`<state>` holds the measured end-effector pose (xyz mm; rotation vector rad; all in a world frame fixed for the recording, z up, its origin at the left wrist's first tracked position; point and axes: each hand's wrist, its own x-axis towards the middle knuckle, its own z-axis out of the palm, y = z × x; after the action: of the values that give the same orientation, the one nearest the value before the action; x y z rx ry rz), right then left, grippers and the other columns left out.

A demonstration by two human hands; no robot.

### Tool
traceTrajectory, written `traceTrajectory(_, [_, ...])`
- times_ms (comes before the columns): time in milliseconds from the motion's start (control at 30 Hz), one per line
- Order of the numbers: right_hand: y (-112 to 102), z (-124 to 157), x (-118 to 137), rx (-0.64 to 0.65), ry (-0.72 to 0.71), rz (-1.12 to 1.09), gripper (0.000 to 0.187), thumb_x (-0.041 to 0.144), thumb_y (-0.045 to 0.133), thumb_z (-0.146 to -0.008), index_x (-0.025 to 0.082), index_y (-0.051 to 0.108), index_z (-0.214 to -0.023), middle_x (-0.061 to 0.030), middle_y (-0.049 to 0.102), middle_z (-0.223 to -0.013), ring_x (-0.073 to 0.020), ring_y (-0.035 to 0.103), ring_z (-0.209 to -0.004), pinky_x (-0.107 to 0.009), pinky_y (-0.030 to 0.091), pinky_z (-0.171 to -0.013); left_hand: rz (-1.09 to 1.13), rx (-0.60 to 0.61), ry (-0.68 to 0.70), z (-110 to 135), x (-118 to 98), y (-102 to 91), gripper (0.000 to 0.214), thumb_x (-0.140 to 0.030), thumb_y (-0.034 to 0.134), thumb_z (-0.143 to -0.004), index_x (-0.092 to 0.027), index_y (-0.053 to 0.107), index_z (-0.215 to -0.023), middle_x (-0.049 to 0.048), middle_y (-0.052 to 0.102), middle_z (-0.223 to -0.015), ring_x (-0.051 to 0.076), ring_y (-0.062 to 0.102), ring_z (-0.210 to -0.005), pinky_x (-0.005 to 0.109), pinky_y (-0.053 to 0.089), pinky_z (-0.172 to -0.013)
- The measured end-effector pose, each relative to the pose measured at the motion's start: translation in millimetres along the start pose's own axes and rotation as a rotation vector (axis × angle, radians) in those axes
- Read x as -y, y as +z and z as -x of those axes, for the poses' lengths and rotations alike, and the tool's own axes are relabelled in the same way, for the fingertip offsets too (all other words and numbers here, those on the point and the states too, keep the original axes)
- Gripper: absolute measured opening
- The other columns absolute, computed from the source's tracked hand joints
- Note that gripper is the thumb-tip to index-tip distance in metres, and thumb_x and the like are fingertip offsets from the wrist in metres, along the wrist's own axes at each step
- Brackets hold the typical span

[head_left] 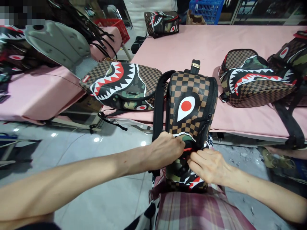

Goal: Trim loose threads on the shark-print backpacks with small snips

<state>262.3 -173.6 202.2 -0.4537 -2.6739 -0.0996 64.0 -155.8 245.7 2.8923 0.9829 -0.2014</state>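
Observation:
A brown-and-black checkered backpack [179,84] with a printed red-and-white eye leans against the table edge, its lower end on my lap. My left hand [166,149] is closed on the bag's side, just below the eye, beside a strip of camouflage print. Across from it, my right hand [207,164] has its fingers curled at the same spot, near the lower end of the black zipper strip. A dark gap with a bit of red shows between the two hands. My fingertips are hidden there, so the exact part they pinch cannot be made out. A black shoulder strap [158,111] hangs on the left.
On the pink-covered table [199,41], a shark-mouth backpack [151,78] lies to the left and another shark-mouth bag [256,92] to the right. A smaller bag [163,24] sits at the far corner. A grey moulded panel [59,41] and a blue crate [207,9] stand beyond.

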Motion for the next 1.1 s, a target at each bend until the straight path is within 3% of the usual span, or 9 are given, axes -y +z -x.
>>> traceTrajectory(167, [-12.7,-5.5,-3.4,0.089,0.096,0.020,0.018,0.006,0.045,-0.082,0.016,0.059,-0.086,-0.0016,0.056,-0.073,-0.0117,0.044,-0.056,-0.027,0.027,-0.048,0.022,-0.063,-0.069,10.9,-6.4,11.3,0.018,0.000,0.039,-0.074,-0.015,0.048,-0.072,0.0047,0.056,-0.071,0.014,0.051,-0.052,0.023,0.028,-0.040])
traceTrajectory(267, [-31.9,-12.9,-12.8,0.220,0.244,-0.131,0.027,0.022,0.052,-0.083,0.016,0.052,-0.110,-0.0042,0.058,-0.087,-0.0132,0.053,-0.065,-0.025,0.034,-0.049,0.053,-0.053,-0.181,13.0,-9.9,18.3,0.018,-0.003,0.035,-0.078,-0.015,0.048,-0.078,0.0053,0.056,-0.074,0.015,0.053,-0.055,0.023,0.034,-0.044])
traceTrajectory(333, [-43.5,-18.6,-19.7,0.242,0.335,-0.217,0.036,0.032,0.054,-0.083,0.017,0.047,-0.115,-0.0061,0.058,-0.095,-0.0151,0.056,-0.073,-0.025,0.039,-0.053,0.067,-0.048,-0.257,13.4,-12.9,21.3,0.019,-0.004,0.034,-0.078,-0.015,0.049,-0.083,0.0047,0.056,-0.074,0.015,0.053,-0.056,0.023,0.036,-0.045])
traceTrajectory(500, [-54.0,-34.6,-26.9,0.250,0.490,0.014,0.012,0.025,0.057,-0.082,0.018,0.057,-0.091,-0.0044,0.058,-0.083,-0.0174,0.057,-0.072,-0.026,0.034,-0.050,0.055,-0.071,-0.391,11.7,-21.3,22.4,0.023,-0.001,0.035,-0.071,-0.016,0.049,-0.082,0.0039,0.054,-0.072,0.016,0.055,-0.061,0.023,0.037,-0.046])
traceTrajectory(700, [-55.0,-46.0,-28.3,0.426,0.514,0.052,0.012,0.033,0.062,-0.079,0.025,0.064,-0.087,-0.0003,0.062,-0.078,-0.0168,0.060,-0.067,-0.024,0.026,-0.045,0.005,-0.171,-0.423,12.8,-27.1,27.2,0.024,0.002,0.038,-0.068,-0.016,0.047,-0.080,0.0044,0.054,-0.074,0.018,0.056,-0.064,0.025,0.038,-0.048])
traceTrajectory(867, [-53.0,-55.7,-26.9,0.558,0.498,0.061,0.017,0.034,0.056,-0.082,0.019,0.064,-0.081,-0.0062,0.066,-0.079,-0.0203,0.062,-0.065,-0.027,0.032,-0.047,-0.016,-0.198,-0.415,14.8,-28.0,31.2,0.023,0.002,0.039,-0.068,-0.016,0.047,-0.081,0.0043,0.054,-0.075,0.018,0.055,-0.065,0.026,0.036,-0.048])
traceTrajectory(1100, [-60.5,-83.3,-26.4,0.706,0.663,-0.039,0.018,0.027,0.053,-0.079,0.017,0.064,-0.069,-0.0076,0.067,-0.070,-0.0223,0.064,-0.067,-0.027,0.033,-0.049,-0.009,-0.184,-0.415,15.9,-26.6,32.1,0.020,-0.001,0.039,-0.073,-0.016,0.048,-0.083,0.0044,0.054,-0.078,0.019,0.054,-0.065,0.027,0.032,-0.046])
